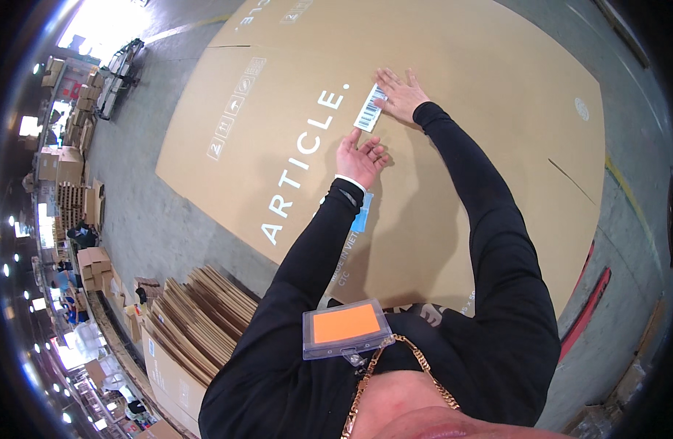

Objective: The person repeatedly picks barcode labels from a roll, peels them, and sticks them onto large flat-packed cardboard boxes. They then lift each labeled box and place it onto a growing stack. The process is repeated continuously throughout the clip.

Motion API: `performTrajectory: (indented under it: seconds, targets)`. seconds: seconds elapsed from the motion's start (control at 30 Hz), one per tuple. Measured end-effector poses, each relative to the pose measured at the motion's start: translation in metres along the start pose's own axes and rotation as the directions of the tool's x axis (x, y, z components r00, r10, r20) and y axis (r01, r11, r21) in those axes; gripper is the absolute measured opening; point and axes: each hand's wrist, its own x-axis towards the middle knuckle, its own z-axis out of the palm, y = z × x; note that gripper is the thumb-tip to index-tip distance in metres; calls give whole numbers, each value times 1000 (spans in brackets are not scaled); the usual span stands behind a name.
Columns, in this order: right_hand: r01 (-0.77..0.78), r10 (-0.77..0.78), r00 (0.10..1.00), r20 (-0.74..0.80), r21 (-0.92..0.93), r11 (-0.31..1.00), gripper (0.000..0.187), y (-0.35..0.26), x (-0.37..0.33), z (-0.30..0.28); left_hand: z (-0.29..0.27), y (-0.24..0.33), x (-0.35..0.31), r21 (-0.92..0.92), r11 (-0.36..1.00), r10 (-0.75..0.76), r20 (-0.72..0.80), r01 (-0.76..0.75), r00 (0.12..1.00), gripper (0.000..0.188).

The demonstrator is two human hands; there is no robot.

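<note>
A large flat brown cardboard sheet or carton (424, 175) with white printing lies in front of me. Stuck or lying on it is a white barcode label (367, 117). My right hand (402, 96) rests flat on the label's far end, fingers spread. At the near end, my left hand (362, 159) is turned partly palm up, its fingers loosely curled and apart, with one fingertip touching or very close to the label's edge. By my left wrist is a blue piece (363, 214); I cannot tell whether it is on the cardboard or attached to me.
Folded cardboard sheets (197, 314) stand stacked at the lower left. A red bar (586, 311) lies beyond the cardboard's right edge. Farther left are stacked boxes (93, 267), pallets (72, 201) and a cart (119, 77). A badge holder (345, 324) hangs at my chest.
</note>
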Motion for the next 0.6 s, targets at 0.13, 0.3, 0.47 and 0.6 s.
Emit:
performTrajectory:
  seconds: [0.13,0.3,0.47,0.6]
  targets:
    - [-36,36,984,177,-2,999,87,-14,0,-8,-4,1,-2,-1,1000,7,6,-6,1000,30]
    - [-101,111,985,133,-81,992,92,-16,-7,-20,3,1,-3,-19,1000,-8,24,9,1000,31]
    - [117,-88,980,178,-162,980,87,-77,-41,-25,-20,14,-24,-52,998,31,-85,-35,996,31]
    - [205,-623,686,375,722,660,36,-198,-136,-27,-93,14,-136,241,971,76,-323,5,943,21]
